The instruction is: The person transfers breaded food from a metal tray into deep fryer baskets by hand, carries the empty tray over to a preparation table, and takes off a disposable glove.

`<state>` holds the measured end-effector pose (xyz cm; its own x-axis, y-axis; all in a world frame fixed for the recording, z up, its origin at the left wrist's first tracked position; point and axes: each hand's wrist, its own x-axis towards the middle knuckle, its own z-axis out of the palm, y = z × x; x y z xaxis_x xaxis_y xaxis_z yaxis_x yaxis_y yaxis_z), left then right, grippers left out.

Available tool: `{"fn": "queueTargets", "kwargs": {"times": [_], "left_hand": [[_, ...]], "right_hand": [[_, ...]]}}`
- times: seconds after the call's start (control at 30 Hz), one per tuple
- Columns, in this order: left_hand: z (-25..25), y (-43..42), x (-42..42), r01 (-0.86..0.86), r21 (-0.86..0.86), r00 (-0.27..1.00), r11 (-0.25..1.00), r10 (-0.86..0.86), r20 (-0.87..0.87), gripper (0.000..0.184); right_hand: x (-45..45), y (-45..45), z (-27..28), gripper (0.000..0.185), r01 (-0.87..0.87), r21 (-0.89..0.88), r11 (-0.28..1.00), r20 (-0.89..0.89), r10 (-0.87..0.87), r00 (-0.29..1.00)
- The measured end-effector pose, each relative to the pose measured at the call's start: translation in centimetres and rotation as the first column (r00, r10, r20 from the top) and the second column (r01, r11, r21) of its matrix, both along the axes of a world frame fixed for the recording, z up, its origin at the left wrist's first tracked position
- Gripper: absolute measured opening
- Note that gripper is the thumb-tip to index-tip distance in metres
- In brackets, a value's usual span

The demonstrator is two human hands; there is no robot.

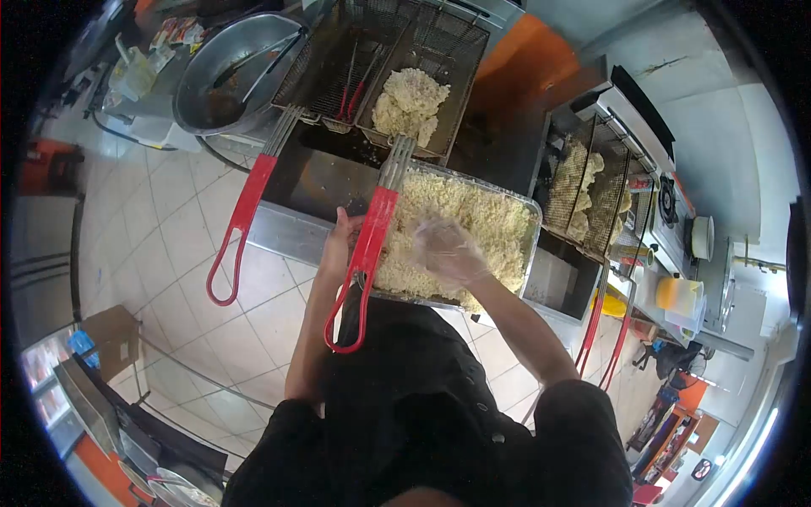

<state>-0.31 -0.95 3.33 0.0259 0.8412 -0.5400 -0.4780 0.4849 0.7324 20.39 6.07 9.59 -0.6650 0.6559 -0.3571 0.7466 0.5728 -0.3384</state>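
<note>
Shirt (405,414), black and round-buttoned, lies nearest. Beyond it, a shallow metal tray (536,245) holds coarse, pale-yellow crumbs (498,211). The right hand (450,251), in a clear, crinkled glove, seems laid palm down on them; blur leaves its finger spread untold. The bare left hand (340,237) is by the tray's left side, thumb raised, its fingers partly hidden behind a smooth red handle (369,245); their grip cannot be told. That handle's wire basket (467,55) holds lumpy, pale-coated food (411,101). Beside it, another mesh basket (317,63), also red-handled, holds red-gripped tongs (356,91). To the right, two baskets (610,182) hold more coated pieces. Farther left, a round metal bowl (193,93) contains black-and-silver tongs, near packets (177,32) with red print too blurred to read. A small black sign (702,469) stands far right, its mark unclear.
</note>
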Motion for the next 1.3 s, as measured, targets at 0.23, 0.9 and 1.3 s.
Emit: {"fn": "queueTargets", "kwargs": {"times": [0.23,0.9,1.3], "left_hand": [[-0.7,-0.2,-0.1,-0.011,0.061,0.997,0.998,0.006,0.075,0.084],[1.0,-0.2,-0.7,0.058,0.002,0.998,0.998,-0.058,-0.014,0.077],[0.3,-0.3,-0.1,-0.008,0.021,1.000,1.000,0.008,0.001,0.074]], "right_hand": [[1.9,3.1,-0.3,0.030,-0.319,-0.097,0.943,0.120,0.329,0.937],[3.7,4.7,14.1,0.037,0.176,-0.354,0.919,0.050,-0.169,0.984],[13.7,-3.4,2.0,0.019,0.031,-0.112,0.993,-0.003,-0.032,0.999]]}}
